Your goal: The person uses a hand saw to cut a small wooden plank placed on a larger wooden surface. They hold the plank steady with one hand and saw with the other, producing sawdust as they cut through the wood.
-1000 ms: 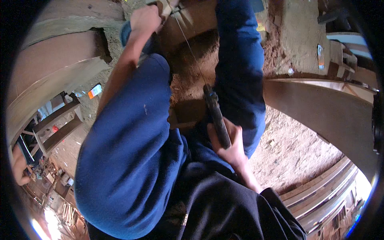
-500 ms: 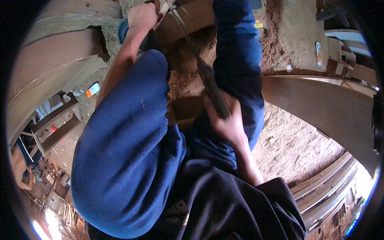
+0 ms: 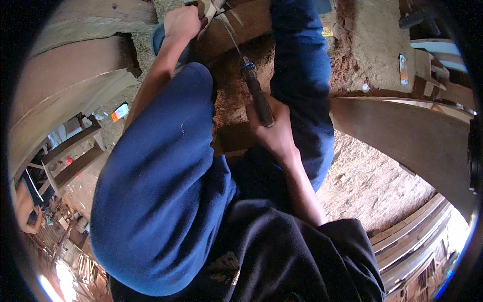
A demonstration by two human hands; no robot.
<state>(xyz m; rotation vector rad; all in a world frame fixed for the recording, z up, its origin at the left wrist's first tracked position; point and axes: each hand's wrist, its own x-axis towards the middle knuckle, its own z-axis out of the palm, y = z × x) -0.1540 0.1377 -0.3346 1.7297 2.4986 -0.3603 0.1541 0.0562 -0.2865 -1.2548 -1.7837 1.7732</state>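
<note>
Right hand point(image 3: 274, 128): fingers wrapped about the dark handle of a saw-like tool point(image 3: 257, 93), grip firm, wrist low between the knees. Thin blade point(image 3: 232, 38) runs away from the handle, up and leftward, to a pale wood piece point(image 3: 210, 15) near the top edge of view; teeth too fine to make out. Left hand point(image 3: 182, 24): curled, its grip apparently closed on the edge of that wood piece, fingertips hidden. Knuckles near the blade's far end. Brown timber point(image 3: 241, 27) lies just beneath. Main hazard, my judgement: blade skipping sideways toward the left fingers if the piece shifts or the blade binds. So narrow a blade might also bow or snap if pushed off line. Blue trouser legs point(image 3: 302, 75) flank the handle; a slip could bring the tool against the right one. Farther out: rounded blue object point(image 3: 157, 40) beside the left wrist, large plank point(image 3: 397, 131) to the right, small orange-and-white packet point(image 3: 119, 112) on the earthen floor point(image 3: 362, 176). Another person's arm point(image 3: 24, 206), far left, well apart.
</note>
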